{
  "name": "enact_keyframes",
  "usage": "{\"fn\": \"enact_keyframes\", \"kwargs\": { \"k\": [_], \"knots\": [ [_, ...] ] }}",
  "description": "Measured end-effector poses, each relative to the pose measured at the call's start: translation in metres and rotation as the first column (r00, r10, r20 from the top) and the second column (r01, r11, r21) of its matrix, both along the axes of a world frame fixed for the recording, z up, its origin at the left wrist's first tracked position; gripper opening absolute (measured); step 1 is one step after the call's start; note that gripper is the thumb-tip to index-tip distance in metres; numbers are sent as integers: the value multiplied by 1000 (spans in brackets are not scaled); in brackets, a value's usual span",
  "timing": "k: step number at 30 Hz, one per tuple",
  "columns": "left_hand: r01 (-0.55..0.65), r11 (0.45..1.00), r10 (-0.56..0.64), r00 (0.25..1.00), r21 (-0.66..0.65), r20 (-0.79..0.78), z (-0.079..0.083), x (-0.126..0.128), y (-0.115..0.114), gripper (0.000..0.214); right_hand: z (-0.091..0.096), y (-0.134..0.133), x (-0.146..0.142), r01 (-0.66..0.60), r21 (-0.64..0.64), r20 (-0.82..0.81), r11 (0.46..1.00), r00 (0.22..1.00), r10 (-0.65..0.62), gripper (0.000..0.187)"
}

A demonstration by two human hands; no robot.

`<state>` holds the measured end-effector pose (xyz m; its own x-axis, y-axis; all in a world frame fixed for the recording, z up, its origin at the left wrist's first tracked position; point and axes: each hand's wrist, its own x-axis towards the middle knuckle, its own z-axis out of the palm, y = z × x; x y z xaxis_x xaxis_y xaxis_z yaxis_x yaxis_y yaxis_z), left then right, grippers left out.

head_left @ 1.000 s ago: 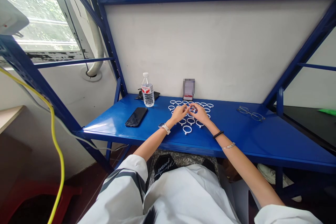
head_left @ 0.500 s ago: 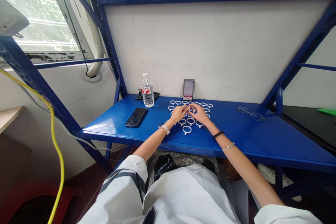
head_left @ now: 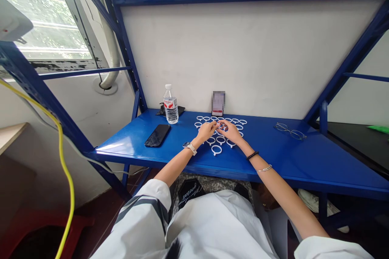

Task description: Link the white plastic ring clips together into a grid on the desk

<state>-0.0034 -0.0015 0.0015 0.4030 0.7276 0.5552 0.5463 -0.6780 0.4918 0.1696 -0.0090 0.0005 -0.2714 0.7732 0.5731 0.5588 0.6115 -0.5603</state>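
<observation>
My left hand (head_left: 207, 130) and my right hand (head_left: 230, 130) meet fingertip to fingertip over the middle of the blue table (head_left: 258, 145). Both are closed in a pinch on a small white plastic ring (head_left: 223, 127), which my fingers partly cover. Around and beneath the hands lie several more white rings with small tabs, set out in rows. The nearest of these, a single white ring (head_left: 216, 154), lies toward the table's front edge. My hands and wrists hide some of the rings.
Left of the rings are a black phone (head_left: 157, 135) and an upright water bottle (head_left: 171, 111). A small card with a blurred front (head_left: 218, 103) leans against the wall behind. Eyeglasses (head_left: 290, 131) lie to the right. Blue metal posts (head_left: 349, 60) frame the table.
Both hands stay in nearly the same place. Only a slight shift of the fingertips around the held ring shows.
</observation>
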Motion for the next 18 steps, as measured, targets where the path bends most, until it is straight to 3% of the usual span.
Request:
{"fn": "enact_keyframes", "kwargs": {
  "k": [18],
  "knots": [
    [-47,998,51,994,44,-93,5,0,-5,35,2,-3,0,-13,-32,27,999,1000,14,36]
  ]
}}
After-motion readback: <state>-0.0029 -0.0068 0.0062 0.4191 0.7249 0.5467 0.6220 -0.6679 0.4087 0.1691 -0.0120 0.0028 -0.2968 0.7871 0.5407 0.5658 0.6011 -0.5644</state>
